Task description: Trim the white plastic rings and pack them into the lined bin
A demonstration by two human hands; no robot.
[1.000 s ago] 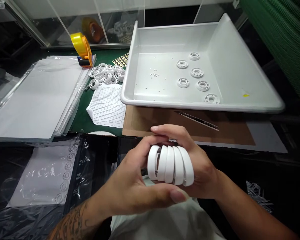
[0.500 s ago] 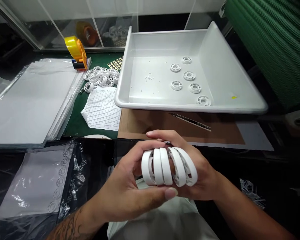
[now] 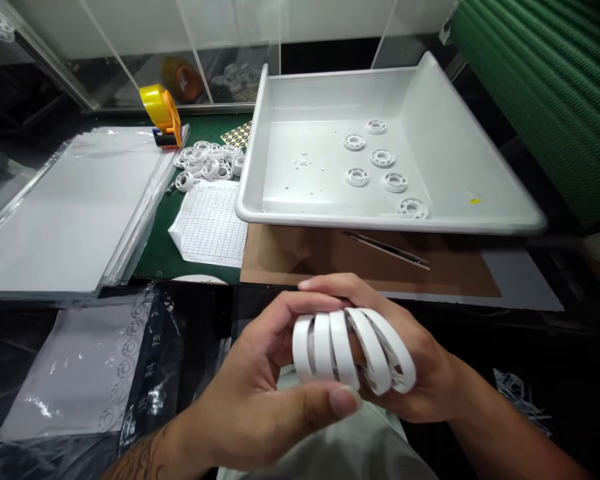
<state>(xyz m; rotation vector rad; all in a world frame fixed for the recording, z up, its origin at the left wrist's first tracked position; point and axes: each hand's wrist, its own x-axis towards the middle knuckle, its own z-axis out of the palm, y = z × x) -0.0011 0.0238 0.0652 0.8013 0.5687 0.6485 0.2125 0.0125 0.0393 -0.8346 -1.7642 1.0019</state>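
Note:
A row of several white plastic rings point(image 3: 343, 350) stands on edge between my hands, close to my lap. My left hand point(image 3: 267, 363) is closed round the left part of the row, thumb along the bottom and fingers over the top. From the right, my right hand point(image 3: 427, 357) grips the same row; the two rings at that end lean and fan apart. Most of its fingers are hidden behind the rings. Similar openwork rings point(image 3: 383, 158) lie flat and apart in a big white tray point(image 3: 340, 221) beyond my hands.
Left of the tray lie a heap of white rings point(image 3: 210, 160), a printed grid sheet point(image 3: 213, 223) and a sheet of round stickers point(image 3: 237, 135). A tape dispenser point(image 3: 167, 120) stands by stacked plastic-sleeved sheets point(image 3: 65, 213). Tweezers point(image 3: 387, 249) rest on brown board point(image 3: 290, 257). Bagged rings point(image 3: 125, 368) lie lower left.
Both hands and the held rings sit slightly lower and further right in view. The rings at the left have tilted and spread a little. The whole scene has shifted slightly with the head.

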